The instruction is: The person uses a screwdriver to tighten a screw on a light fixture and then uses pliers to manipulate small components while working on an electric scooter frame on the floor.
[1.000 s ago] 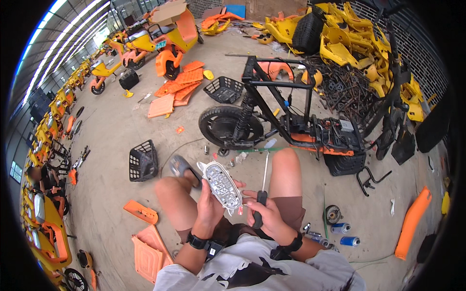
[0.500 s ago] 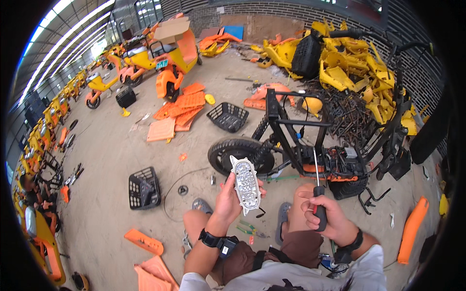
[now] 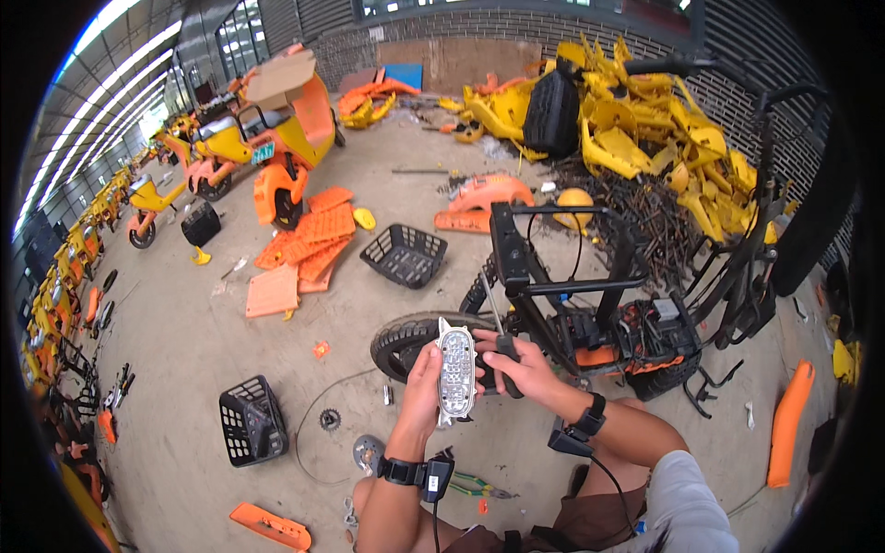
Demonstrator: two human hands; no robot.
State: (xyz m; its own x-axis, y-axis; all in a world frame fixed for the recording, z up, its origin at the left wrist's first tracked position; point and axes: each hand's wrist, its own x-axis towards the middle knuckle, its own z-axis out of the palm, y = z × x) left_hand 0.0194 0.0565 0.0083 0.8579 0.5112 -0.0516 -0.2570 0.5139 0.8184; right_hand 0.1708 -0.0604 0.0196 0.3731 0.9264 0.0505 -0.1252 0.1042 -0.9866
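Note:
An oblong silver metal cover [image 3: 456,376], with a ribbed face and small lugs round its edge, stands roughly upright in front of me. My left hand [image 3: 419,392] is closed round its left side. Just right of the cover, my right hand [image 3: 527,370] grips a screwdriver [image 3: 508,350] by its dark handle, and the metal shaft points up and away. The right fingertips lie close to the cover's edge; whether they touch it I cannot tell. Behind both hands is the wheel [image 3: 392,348] of a stripped scooter frame [image 3: 572,286].
Black plastic baskets [image 3: 404,256] [image 3: 253,426] lie on the concrete floor. Pliers [image 3: 484,487] and a sprocket [image 3: 330,419] are near my feet. Orange panels [image 3: 309,240], a heap of yellow panels [image 3: 636,138] and parked scooters [image 3: 286,138] stand farther off.
My right hand with the screwdriver has come left and up, beside the cover. The cover has shifted slightly left and lower in view, and the whole view has turned a little.

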